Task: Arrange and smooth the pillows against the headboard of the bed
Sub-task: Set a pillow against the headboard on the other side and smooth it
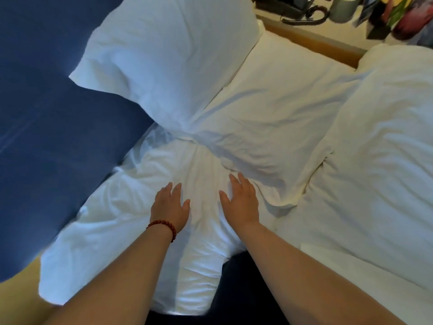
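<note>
The nearest pillow (112, 231) lies rumpled directly under both grips, its far end bunched into radiating creases just ahead of the fingertips. The left grip (169, 205) and the right grip (241, 200) are both released, with fingers straight and palms flat on the cloth, pressing but grasping nothing. A beaded bracelet (164, 225) circles the left wrist. Beyond the grips a second pillow (168, 62) leans on the blue headboard (46, 102), which runs off to the left of the left grip. A third pillow (269, 109) lies ahead and to the right of the right grip. The risk, as I judge it, is that flat palms pushing forward drive the loose cover into the bunched end and deepen the creases. They could also shove this pillow into its neighbours and knock the propped one askew.
</note>
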A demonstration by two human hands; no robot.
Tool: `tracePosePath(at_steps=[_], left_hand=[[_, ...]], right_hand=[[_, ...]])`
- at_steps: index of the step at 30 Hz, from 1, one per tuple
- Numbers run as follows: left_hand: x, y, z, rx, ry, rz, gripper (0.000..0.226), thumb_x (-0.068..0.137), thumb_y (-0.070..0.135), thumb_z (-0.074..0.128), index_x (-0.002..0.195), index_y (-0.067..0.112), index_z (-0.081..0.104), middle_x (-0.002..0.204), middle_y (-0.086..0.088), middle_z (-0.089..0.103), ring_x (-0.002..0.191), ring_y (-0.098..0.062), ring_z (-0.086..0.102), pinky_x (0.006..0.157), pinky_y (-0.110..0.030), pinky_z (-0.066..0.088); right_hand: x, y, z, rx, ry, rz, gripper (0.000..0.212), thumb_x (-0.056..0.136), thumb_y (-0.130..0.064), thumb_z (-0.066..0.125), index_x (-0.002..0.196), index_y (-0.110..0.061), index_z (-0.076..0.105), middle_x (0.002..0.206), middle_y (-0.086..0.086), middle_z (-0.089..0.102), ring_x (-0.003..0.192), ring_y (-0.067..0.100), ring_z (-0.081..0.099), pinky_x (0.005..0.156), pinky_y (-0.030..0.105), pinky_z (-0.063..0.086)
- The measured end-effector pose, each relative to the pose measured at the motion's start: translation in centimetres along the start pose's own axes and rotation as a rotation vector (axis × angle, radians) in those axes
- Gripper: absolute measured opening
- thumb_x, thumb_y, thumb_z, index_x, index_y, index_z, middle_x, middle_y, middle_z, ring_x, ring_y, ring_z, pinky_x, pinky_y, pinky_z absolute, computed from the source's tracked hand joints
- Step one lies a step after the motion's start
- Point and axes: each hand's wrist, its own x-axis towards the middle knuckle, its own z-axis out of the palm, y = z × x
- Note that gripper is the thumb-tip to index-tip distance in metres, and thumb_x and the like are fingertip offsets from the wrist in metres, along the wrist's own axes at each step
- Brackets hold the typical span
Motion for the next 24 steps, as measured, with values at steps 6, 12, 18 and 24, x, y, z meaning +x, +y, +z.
tracePosePath(at_steps=[6, 12, 18, 24], left_hand=[[-0.3, -7.3, 1.7, 0.022, -0.029, -0.029, 0.061, 0.099, 0.043, 0.041, 0.154, 0.023, 0.021, 0.163, -0.001, 0.009, 0.148, -0.025, 0.012, 0.118, -0.043, 0.023], [-1.5, -15.2, 2.7, 0.048, -0.049, 0.079, 0.061, 0.101, 0.043, 0.037, 0.155, 0.025, 0.014, 0.164, 0.001, 0.0, 0.15, -0.022, 0.003, 0.12, -0.041, 0.015], [-3.0, -21.6, 2.8, 0.102, -0.028, 0.299, 0.063, 0.101, 0.044, 0.035, 0.155, 0.031, 0.006, 0.163, 0.005, -0.008, 0.149, -0.019, -0.007, 0.12, -0.039, 0.009], [-5.1, -30.8, 3.5, 0.072, -0.16, 0.36, 0.067, 0.1, 0.047, 0.035, 0.155, 0.032, 0.0, 0.162, 0.005, -0.016, 0.149, -0.018, -0.012, 0.122, -0.039, 0.007]], right_hand=[[-1.3, -2.1, 5.9, -0.171, -0.139, 0.138, 0.068, 0.099, -0.053, 0.038, 0.157, -0.026, 0.014, 0.165, 0.002, -0.008, 0.151, 0.027, -0.005, 0.122, 0.042, 0.006], [-4.2, -6.4, 11.6, -0.13, -0.053, 0.226, 0.074, 0.099, -0.051, 0.042, 0.157, -0.02, 0.008, 0.165, 0.005, -0.009, 0.152, 0.024, -0.006, 0.122, 0.039, 0.006], [-8.5, -10.9, 17.4, -0.03, 0.002, 0.344, 0.08, 0.098, -0.052, 0.046, 0.158, -0.021, 0.005, 0.166, 0.005, 0.0, 0.151, 0.024, 0.003, 0.121, 0.041, 0.008], [-11.4, -13.5, 20.6, -0.203, -0.123, 0.404, 0.086, 0.096, -0.062, 0.04, 0.157, -0.026, -0.007, 0.165, 0.003, -0.014, 0.151, 0.027, -0.008, 0.121, 0.049, 0.004]])
